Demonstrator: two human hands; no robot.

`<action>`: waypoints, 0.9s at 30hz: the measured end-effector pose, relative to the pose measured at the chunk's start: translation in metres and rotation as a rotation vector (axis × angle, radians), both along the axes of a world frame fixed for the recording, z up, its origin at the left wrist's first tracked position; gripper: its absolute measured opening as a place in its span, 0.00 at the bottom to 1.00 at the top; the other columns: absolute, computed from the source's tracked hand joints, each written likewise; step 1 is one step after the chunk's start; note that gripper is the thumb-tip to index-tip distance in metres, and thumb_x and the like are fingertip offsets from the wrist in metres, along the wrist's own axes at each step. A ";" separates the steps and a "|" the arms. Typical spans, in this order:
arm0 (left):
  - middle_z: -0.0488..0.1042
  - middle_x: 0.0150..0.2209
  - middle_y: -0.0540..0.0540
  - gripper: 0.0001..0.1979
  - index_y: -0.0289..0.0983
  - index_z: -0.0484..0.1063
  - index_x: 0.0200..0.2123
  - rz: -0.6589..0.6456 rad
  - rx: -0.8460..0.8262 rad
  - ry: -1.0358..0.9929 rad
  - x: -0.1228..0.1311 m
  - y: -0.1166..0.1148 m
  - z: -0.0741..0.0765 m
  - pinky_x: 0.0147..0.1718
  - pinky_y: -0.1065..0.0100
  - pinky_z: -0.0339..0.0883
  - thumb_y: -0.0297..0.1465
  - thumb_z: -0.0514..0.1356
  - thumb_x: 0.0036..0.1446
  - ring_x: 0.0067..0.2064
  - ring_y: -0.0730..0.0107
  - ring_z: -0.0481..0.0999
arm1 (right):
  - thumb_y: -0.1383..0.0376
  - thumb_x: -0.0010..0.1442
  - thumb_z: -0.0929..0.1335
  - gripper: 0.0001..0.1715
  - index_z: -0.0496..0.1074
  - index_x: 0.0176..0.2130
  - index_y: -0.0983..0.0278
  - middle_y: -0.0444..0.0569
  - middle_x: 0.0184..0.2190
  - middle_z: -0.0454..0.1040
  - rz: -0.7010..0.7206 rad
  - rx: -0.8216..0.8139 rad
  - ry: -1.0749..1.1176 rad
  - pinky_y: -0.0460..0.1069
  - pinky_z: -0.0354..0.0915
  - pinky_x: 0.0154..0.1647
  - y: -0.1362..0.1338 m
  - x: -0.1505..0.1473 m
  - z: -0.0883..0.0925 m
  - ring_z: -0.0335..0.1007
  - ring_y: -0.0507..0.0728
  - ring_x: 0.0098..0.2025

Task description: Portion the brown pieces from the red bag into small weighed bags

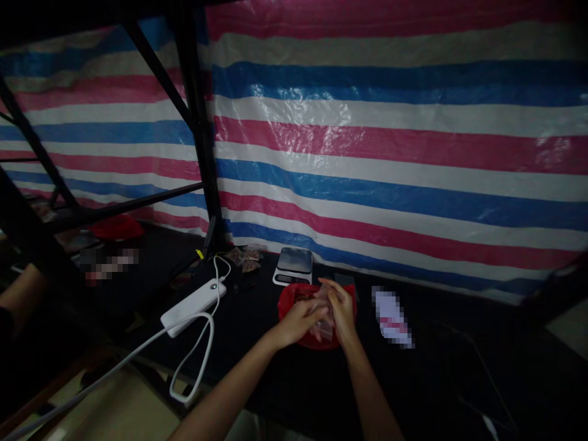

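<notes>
Hand position: the left hand (294, 324) and the right hand (342, 307) are both partly closed, fingers curled toward each other, with a clear plastic bag (325, 331) held between them. Exact fingertip contact on the film cannot be told in the dim light. The clear plastic bag is located over a red bag (284, 306), whose rim spreads around and below the hands. Brownish contents (301, 297) show inside, too dark to identify.

Handling: thin film is likely to slip or fold on itself; a light, steady pinch from both sides is advisable. Keep the clear plastic bag within the red rim, so that anything dropped lands inside. Avoid pulling the hands sharply apart, since the film may tear. Keep the knuckles off the digital scale (294, 262), which stands just behind the red bag; its display is unreadable.

Surface: the tabletop (257, 367) is black. Small filled packets (250, 260) lie left of the scale, near the backdrop. Farther left rests a white power strip (193, 307), its white cable (210, 337) looping over the front edge. A blurred pale item (393, 318) lies apart, to the right of the red bag.

Room: a striped plastic sheet (390, 147) hangs behind the table. A black metal frame (196, 131) divides off a neighbouring table at left, where a second red bag (118, 227) and another person's forearm (24, 295) are visible.
</notes>
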State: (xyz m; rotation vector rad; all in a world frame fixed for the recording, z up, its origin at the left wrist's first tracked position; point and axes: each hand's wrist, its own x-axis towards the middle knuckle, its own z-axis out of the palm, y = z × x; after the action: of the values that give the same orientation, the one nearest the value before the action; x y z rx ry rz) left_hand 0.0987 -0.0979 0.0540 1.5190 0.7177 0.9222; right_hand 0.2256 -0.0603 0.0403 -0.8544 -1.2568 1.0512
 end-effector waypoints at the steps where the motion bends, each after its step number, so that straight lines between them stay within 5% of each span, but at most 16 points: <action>1: 0.74 0.33 0.40 0.25 0.31 0.65 0.48 -0.002 -0.015 -0.009 -0.001 0.000 0.001 0.23 0.71 0.68 0.44 0.48 0.55 0.25 0.72 0.73 | 0.56 0.50 0.65 0.16 0.73 0.35 0.63 0.48 0.28 0.76 -0.027 0.012 -0.002 0.47 0.66 0.28 0.001 0.002 -0.001 0.72 0.55 0.28; 6: 0.75 0.31 0.39 0.29 0.29 0.66 0.47 0.067 -0.033 0.046 -0.006 -0.003 0.000 0.32 0.65 0.69 0.46 0.42 0.57 0.31 0.65 0.75 | 0.57 0.48 0.67 0.12 0.74 0.25 0.64 0.48 0.24 0.75 -0.147 0.062 -0.125 0.49 0.66 0.30 0.009 0.009 -0.006 0.71 0.56 0.28; 10: 0.76 0.36 0.44 0.24 0.36 0.72 0.40 0.316 0.172 0.318 -0.014 -0.008 0.007 0.42 0.66 0.63 0.45 0.44 0.57 0.39 0.65 0.74 | 0.59 0.47 0.67 0.11 0.74 0.25 0.64 0.48 0.24 0.76 -0.161 0.072 -0.200 0.49 0.65 0.32 0.009 0.006 -0.006 0.71 0.57 0.29; 13: 0.76 0.35 0.47 0.21 0.39 0.73 0.37 0.497 0.278 0.408 -0.019 -0.008 0.014 0.41 0.68 0.62 0.43 0.45 0.57 0.39 0.66 0.73 | 0.59 0.47 0.67 0.11 0.75 0.26 0.63 0.48 0.27 0.76 -0.154 0.119 -0.238 0.50 0.65 0.36 0.005 0.002 -0.002 0.71 0.57 0.32; 16: 0.76 0.29 0.47 0.23 0.37 0.73 0.34 0.545 0.255 0.325 -0.022 -0.005 0.014 0.35 0.71 0.63 0.41 0.42 0.59 0.31 0.68 0.74 | 0.59 0.46 0.68 0.10 0.75 0.27 0.63 0.49 0.28 0.76 -0.181 0.181 -0.277 0.51 0.64 0.39 0.002 0.001 0.003 0.70 0.58 0.35; 22: 0.75 0.23 0.47 0.24 0.34 0.71 0.32 0.611 0.231 0.223 -0.020 0.003 -0.002 0.28 0.72 0.62 0.41 0.41 0.59 0.26 0.69 0.73 | 0.55 0.43 0.69 0.14 0.75 0.22 0.63 0.49 0.23 0.74 -0.169 0.129 -0.284 0.50 0.64 0.32 0.005 0.004 0.002 0.69 0.58 0.29; 27: 0.74 0.28 0.45 0.20 0.36 0.71 0.33 0.762 0.278 0.310 -0.017 0.006 -0.006 0.28 0.73 0.59 0.38 0.42 0.59 0.29 0.68 0.72 | 0.48 0.45 0.67 0.25 0.75 0.36 0.63 0.45 0.20 0.72 -0.008 0.002 -0.235 0.45 0.57 0.16 0.006 0.000 -0.003 0.61 0.51 0.16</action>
State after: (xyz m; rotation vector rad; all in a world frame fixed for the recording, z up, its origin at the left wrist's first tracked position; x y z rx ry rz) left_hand 0.0819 -0.0915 0.0476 1.6712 1.5047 1.4027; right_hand 0.2258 -0.0540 0.0371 -1.0027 -1.4488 0.9633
